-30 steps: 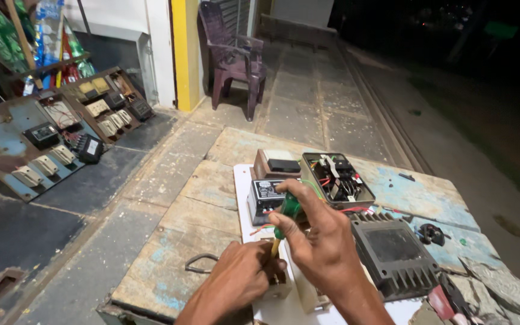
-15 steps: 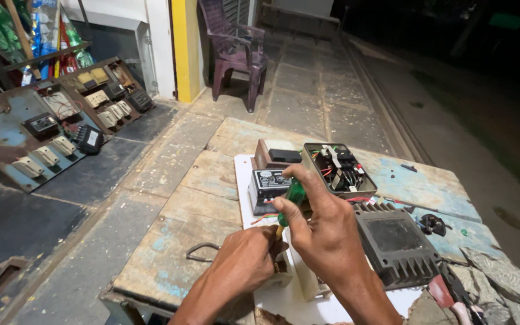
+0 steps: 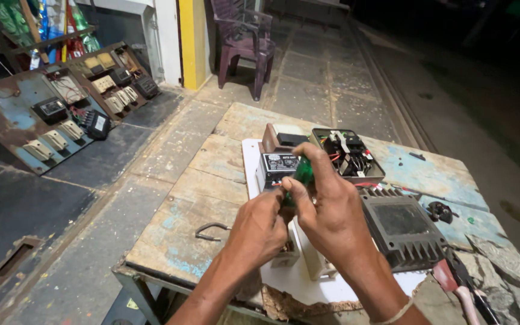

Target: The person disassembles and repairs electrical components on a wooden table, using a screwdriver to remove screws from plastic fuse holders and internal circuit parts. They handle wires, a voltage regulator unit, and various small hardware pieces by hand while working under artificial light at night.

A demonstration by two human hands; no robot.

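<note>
Head view: your right hand [image 3: 332, 207] wraps its fingers round a green-handled screwdriver [image 3: 301, 174], upright so the tip bears down. Your left hand [image 3: 259, 232] pinches closed on a small white block [image 3: 285, 253] on the white board [image 3: 249, 157], steadying it, beside the finned casing [image 3: 407, 232].

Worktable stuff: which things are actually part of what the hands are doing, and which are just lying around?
In use:
right hand gripping the green-handled tool
left hand on the small pale part
white board beneath

Lying about:
open wired box
grey finned housing
metal hook
pliers
purple chair
</note>
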